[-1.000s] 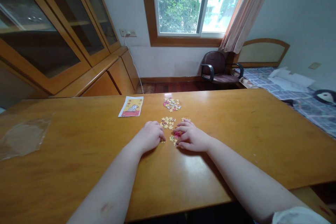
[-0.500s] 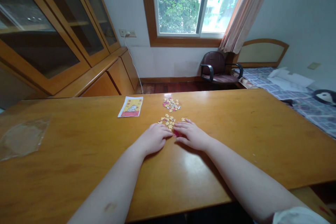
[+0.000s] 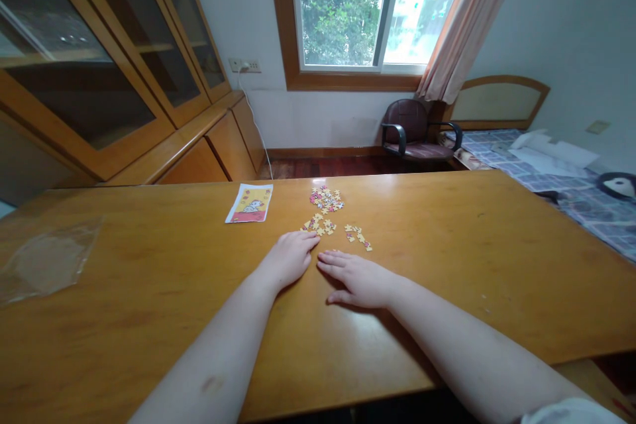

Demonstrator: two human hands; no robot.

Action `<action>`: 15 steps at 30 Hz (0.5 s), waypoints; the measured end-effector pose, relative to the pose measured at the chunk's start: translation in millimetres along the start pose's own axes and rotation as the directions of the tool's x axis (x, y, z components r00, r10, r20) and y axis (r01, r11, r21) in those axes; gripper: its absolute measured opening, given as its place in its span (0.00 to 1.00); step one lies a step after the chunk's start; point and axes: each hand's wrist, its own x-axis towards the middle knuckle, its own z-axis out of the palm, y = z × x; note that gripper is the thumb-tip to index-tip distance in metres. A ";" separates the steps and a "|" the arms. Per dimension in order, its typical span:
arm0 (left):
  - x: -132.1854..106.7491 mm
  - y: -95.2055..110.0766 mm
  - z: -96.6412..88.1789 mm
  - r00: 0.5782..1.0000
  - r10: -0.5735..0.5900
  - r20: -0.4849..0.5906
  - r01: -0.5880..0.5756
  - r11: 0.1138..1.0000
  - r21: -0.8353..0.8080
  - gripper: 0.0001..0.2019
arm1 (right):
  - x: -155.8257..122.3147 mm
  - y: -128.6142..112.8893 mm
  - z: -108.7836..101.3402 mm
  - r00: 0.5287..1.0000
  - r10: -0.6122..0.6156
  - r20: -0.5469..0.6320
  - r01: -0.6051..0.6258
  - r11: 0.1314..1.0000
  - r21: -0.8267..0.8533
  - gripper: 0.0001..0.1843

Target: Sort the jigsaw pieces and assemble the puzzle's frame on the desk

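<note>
Two bare hands rest palm down on a glossy, orange-brown wooden worktop (image 3: 149, 265). The left hand (image 3: 289, 260) lies with its fingers (image 3: 308, 240) loosely together and slightly curled, pinching nothing. The right hand (image 3: 360, 280) lies flat, its fingers (image 3: 332, 257) slightly spread and pointing across towards the left hand, the thumb out to the near side; it also holds nothing. The two hands lie close together without touching.

Just beyond the left fingertips is a small cluster of yellow jigsaw pieces (image 3: 318, 225), tiny knobbed shapes lying flat and loose, some touching each other; the nearest one is at or almost at the fingertips. Beyond the right fingers, and apart from them, a short trail of pieces (image 3: 358, 236) runs in a slanted line, yellow with touches of red. Farther out, past both sets of fingers, sits a denser heap of pieces (image 3: 325, 199) in mixed pink, white and yellow.

Left of the heap, well beyond the left fingers, lies a small printed picture card (image 3: 250, 203), yellow and red with a pale cartoon figure. Far to the left of the fingers a crumpled clear plastic bag (image 3: 47, 262) lies flat. Behind the worktop are a dark armchair (image 3: 415, 132) and a window (image 3: 362, 6) showing green leaves.
</note>
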 end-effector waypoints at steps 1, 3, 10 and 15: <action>-0.2 0.3 -0.4 1.000 -0.025 -0.018 0.026 1.000 0.015 0.22 | 0.0 -1.7 -0.2 1.000 0.008 0.001 -0.008 1.000 -0.006 0.42; -0.4 -0.2 -1.8 0.992 -0.108 -0.062 0.111 0.993 0.047 0.22 | -0.1 -2.1 -1.5 0.999 0.048 -0.010 -0.048 0.998 -0.027 0.44; 0.4 0.5 -0.3 0.953 -0.300 -0.030 0.302 0.949 0.093 0.25 | -1.9 15.5 7.0 0.838 0.512 -0.187 -0.536 0.837 -0.110 0.50; 8.9 8.1 15.4 0.987 -0.161 0.011 0.160 0.985 0.067 0.30 | 0.0 20.4 14.9 0.829 0.528 -0.187 -0.551 0.828 -0.104 0.51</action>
